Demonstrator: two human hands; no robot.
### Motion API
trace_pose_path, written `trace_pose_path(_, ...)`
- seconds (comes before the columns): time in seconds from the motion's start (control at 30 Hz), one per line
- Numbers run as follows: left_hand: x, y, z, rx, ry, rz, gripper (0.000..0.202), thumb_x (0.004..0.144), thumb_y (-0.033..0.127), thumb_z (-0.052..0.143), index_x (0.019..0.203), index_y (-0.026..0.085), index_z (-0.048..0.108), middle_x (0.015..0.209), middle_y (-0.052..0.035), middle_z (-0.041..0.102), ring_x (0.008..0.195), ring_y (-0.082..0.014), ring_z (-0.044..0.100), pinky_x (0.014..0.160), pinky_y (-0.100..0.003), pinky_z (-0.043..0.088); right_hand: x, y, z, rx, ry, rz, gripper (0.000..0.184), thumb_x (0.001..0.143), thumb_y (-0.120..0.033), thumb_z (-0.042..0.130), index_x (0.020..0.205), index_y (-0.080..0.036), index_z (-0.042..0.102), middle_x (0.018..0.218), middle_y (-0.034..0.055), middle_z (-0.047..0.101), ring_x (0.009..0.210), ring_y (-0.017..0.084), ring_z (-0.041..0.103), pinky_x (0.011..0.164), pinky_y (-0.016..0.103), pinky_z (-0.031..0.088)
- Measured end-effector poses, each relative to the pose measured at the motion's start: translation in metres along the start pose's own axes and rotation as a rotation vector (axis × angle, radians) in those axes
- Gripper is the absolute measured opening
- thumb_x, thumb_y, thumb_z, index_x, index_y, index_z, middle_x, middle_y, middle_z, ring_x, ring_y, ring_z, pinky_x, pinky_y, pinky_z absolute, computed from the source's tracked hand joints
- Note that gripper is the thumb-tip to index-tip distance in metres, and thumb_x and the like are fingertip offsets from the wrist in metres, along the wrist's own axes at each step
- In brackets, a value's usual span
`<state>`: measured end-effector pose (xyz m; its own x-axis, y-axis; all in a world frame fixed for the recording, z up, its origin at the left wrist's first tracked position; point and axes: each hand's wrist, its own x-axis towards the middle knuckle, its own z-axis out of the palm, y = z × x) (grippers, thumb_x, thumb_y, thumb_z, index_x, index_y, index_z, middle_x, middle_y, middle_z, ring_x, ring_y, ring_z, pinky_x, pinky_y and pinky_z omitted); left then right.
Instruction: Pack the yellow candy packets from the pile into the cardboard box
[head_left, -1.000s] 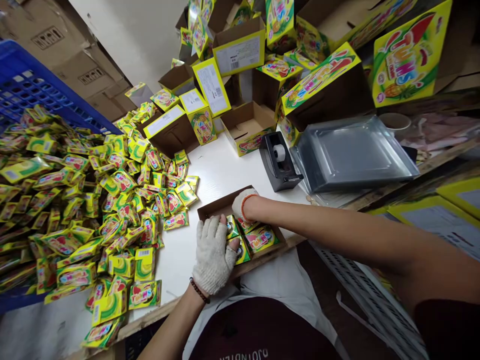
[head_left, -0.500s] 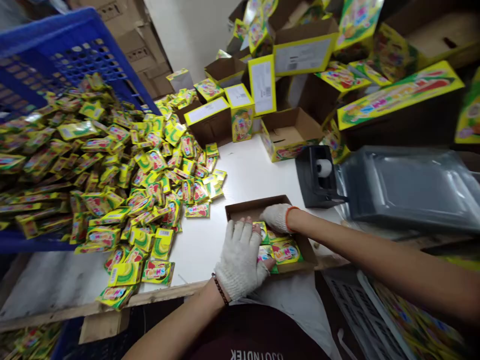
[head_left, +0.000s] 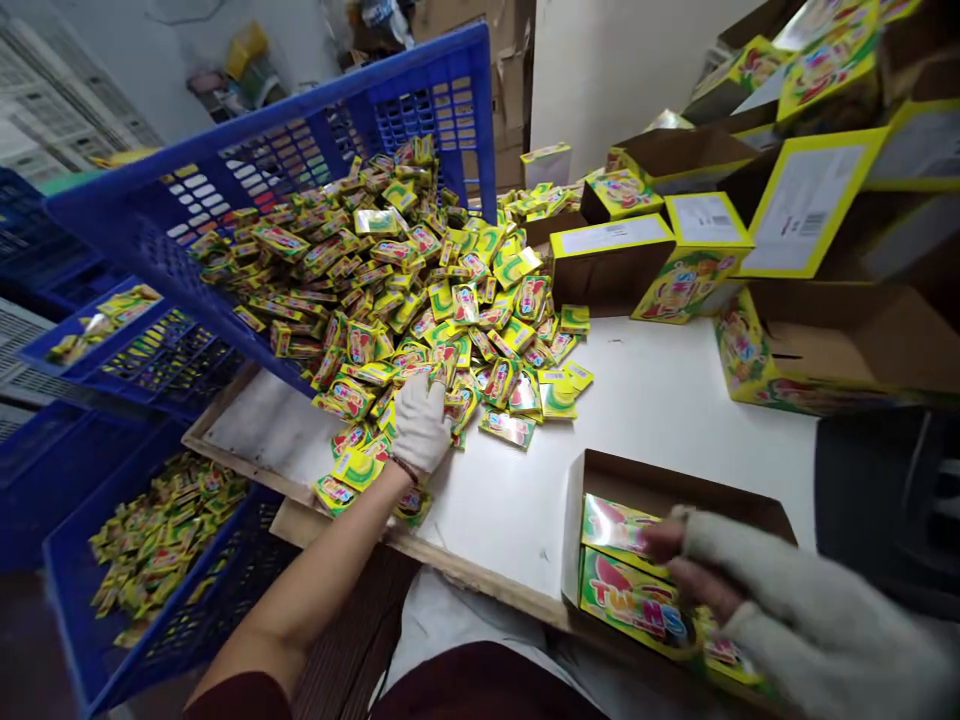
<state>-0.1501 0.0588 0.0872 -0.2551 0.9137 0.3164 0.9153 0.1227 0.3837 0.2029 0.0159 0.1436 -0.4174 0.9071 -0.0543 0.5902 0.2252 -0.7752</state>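
Observation:
My left hand (head_left: 421, 425), in a white knit glove, rests on the front of a large heap of small yellow-green packs (head_left: 375, 290). Its fingers reach forward onto the packs; the tips are partly hidden, and no pack shows in its grip. At the lower right, my right hand (head_left: 817, 600), gloved with bare fingertips and blurred, is over a shallow open carton (head_left: 675, 480). Its fingers are apart, close to or touching the packs inside. Flat packs (head_left: 630, 600) printed "TWINS" lie in the near part of that carton; my right hand covers some of them.
A tilted blue crate (head_left: 300, 130) stands behind the heap. Open yellow-edged cartons (head_left: 832, 340) are stacked at the back right. A black tape dispenser (head_left: 885, 490) sits at the right. Another blue crate (head_left: 75, 600) of packs is below the table's wooden edge (head_left: 465, 580).
My left hand has left the carton and moved left onto the heap. My right hand has drawn back to the carton's right side. The view has swung left.

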Motion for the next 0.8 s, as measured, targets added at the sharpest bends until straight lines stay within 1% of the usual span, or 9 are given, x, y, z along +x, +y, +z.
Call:
trace_pose_path(0.1,0.018,-0.013,-0.013,-0.135,-0.018,-0.057,0.017,0.078,0.016,0.058,0.094,0.018,0.064,0.1,-0.0107,0.067,0.105,-0.0281,0.062,0.098,-0.045,0.047,-0.008,-0.043,0.045,0.117,-0.188,-0.025,0.028,0.085,-0.046,0.051,0.094,-0.034,0.075,0.094,0.0049,0.078,0.083,0.026,0.074,0.069,0.034,0.062)
trace_pose_path(0.2,0.01,-0.006,-0.021,-0.383,-0.013,-0.136,0.026,0.087,0.027,0.055,0.111,0.017,0.057,0.091,-0.0057,0.066,0.088,-0.02,0.065,0.081,-0.035,0.053,-0.003,-0.059,0.088,0.196,-0.272,0.006,0.03,0.088,-0.041,0.048,0.1,-0.031,0.073,0.098,0.0041,0.077,0.093,0.024,0.073,0.079,0.034,0.061)
trace_pose_path(0.27,-0.004,0.004,-0.027,-0.753,-0.089,-0.256,0.039,0.085,0.038,0.062,0.117,0.017,0.053,0.086,-0.003,0.066,0.077,-0.0166,0.064,0.07,-0.029,0.053,0.002,-0.059,0.112,0.304,-0.209,0.061,0.037,0.089,-0.042,0.048,0.116,-0.027,0.068,0.109,0.0079,0.075,0.098,0.024,0.072,0.085,0.036,0.06)
trace_pose_path(0.33,-0.022,0.014,-0.031,-1.083,-0.194,-0.389,0.051,0.077,0.046,0.074,0.113,0.015,0.054,0.083,-0.0023,0.066,0.069,-0.0145,0.063,0.063,-0.026,0.051,0.005,-0.054,0.133,0.452,-0.067,0.129,0.055,0.089,-0.044,0.049,0.138,-0.021,0.051,0.126,0.0149,0.067,0.107,0.025,0.071,0.089,0.037,0.06)
trace_pose_path(0.47,-0.062,0.025,-0.034,-1.232,-0.466,-0.471,0.057,0.065,0.047,0.086,0.103,0.014,0.059,0.081,-0.0023,0.067,0.069,-0.0131,0.062,0.064,-0.025,0.05,0.007,-0.046,0.161,0.578,0.142,0.158,0.079,0.09,-0.045,0.051,0.155,-0.016,0.018,0.151,0.0232,0.045,0.13,0.026,0.057,0.101,0.039,0.054)
trace_pose_path(0.53,-0.081,0.026,-0.03,-1.225,-0.551,-0.482,0.055,0.066,0.047,0.084,0.104,0.015,0.058,0.084,-0.003,0.068,0.072,-0.0144,0.063,0.067,-0.026,0.051,0.008,-0.042,0.167,0.532,0.135,0.153,0.08,0.092,-0.045,0.05,0.157,-0.016,0.014,0.149,0.0222,0.048,0.132,0.026,0.056,0.101,0.038,0.054)
trace_pose_path(0.63,-0.1,0.021,-0.024,-1.057,-0.532,-0.411,0.037,0.078,0.044,0.071,0.1,0.017,0.057,0.087,-0.0035,0.068,0.077,-0.0166,0.064,0.07,-0.029,0.052,0.009,-0.034,0.173,0.328,0.074,0.148,0.069,0.093,-0.04,0.049,0.153,-0.016,0.027,0.14,0.0179,0.059,0.123,0.026,0.063,0.095,0.038,0.057)
trace_pose_path(0.73,-0.102,0.007,-0.019,-0.5,-0.364,-0.217,0.016,0.09,0.034,0.056,0.094,0.019,0.06,0.092,-0.0054,0.067,0.089,-0.021,0.064,0.083,-0.035,0.052,0.007,-0.026,0.178,0.024,0.032,0.016,0.049,0.088,-0.022,0.046,0.136,-0.021,0.053,0.127,0.012,0.068,0.11,0.026,0.07,0.089,0.037,0.059)
trace_pose_path(0.8,-0.096,-0.006,-0.016,-0.095,-0.258,-0.134,0.017,0.087,0.03,0.061,0.1,0.018,0.061,0.103,-0.0102,0.066,0.102,-0.0273,0.062,0.092,-0.042,0.049,0.005,-0.022,0.18,-0.159,-0.01,-0.091,0.047,0.081,-0.009,0.044,0.122,-0.023,0.063,0.111,0.0094,0.074,0.097,0.025,0.073,0.081,0.034,0.06)
